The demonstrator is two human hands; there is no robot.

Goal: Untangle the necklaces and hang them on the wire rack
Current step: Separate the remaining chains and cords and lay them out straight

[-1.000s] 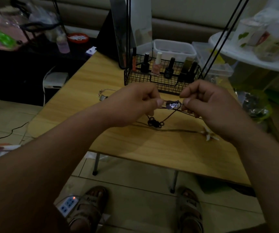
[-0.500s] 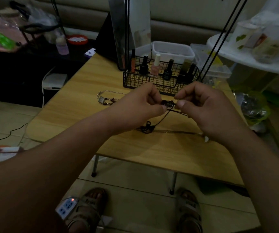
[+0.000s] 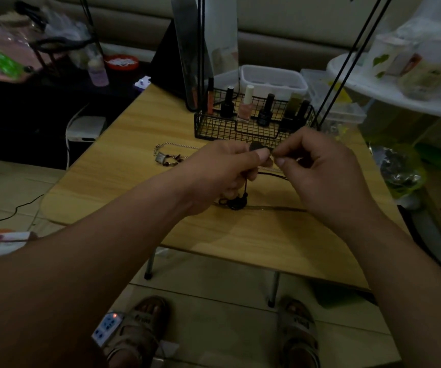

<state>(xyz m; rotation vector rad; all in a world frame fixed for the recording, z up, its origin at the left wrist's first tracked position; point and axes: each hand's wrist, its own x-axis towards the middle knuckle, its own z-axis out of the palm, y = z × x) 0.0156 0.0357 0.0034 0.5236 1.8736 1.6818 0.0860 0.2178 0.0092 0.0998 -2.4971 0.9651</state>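
Above the wood-grain table (image 3: 123, 144), a dark rounded pendant (image 3: 256, 146) on a thin black cord necklace (image 3: 236, 202) is pinched by the left hand (image 3: 224, 176); the cord is pinched beside it by the right hand (image 3: 320, 171). A knotted cord clump is seen on the tabletop below. A silver chain necklace (image 3: 170, 155) lies left of the hands, before the black wire rack (image 3: 240, 126).

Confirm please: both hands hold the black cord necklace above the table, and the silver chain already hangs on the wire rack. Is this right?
Not quite. The left hand and right hand do hold the black cord necklace above the table, but the head view shows the silver chain lying on the table, left of the hands, not on the wire rack.
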